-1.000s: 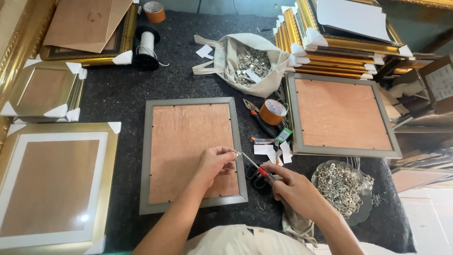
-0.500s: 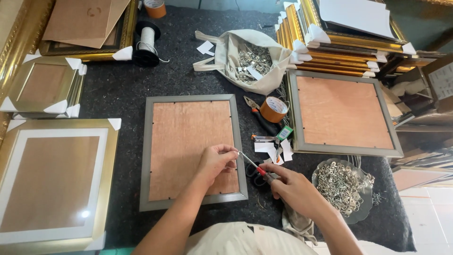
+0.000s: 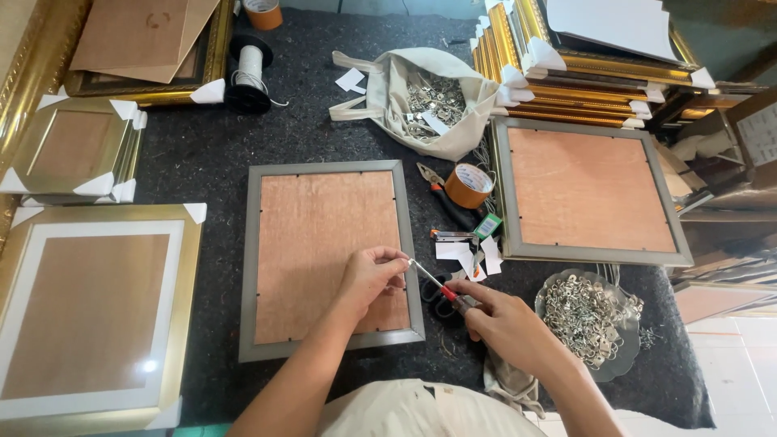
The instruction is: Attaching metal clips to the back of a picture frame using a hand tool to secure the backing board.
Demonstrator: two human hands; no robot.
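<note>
A grey picture frame point(image 3: 251, 267) lies face down on the dark felt, its brown backing board up. My left hand point(image 3: 372, 275) rests on the board near the frame's right rail, fingertips pinched together at the rail's inner edge. My right hand point(image 3: 506, 324) grips a screwdriver point(image 3: 437, 287) with a red and black handle. Its metal tip points left and up and meets my left fingertips at the rail. What the left fingers pinch is too small to tell.
A second grey frame point(image 3: 506, 186) lies at right, gilt frames point(image 3: 583, 81) stacked behind it. A cloth bag of metal hangers point(image 3: 433, 101), a tape roll point(image 3: 469, 186), pliers point(image 3: 437, 190), a dish of small metal rings point(image 3: 587, 320), and gold frames point(image 3: 182, 267) at left surround the work spot.
Both hands stay at the frame's right rail. My left fingers have closed slightly nearer the screwdriver tip. The view has shifted a little.
</note>
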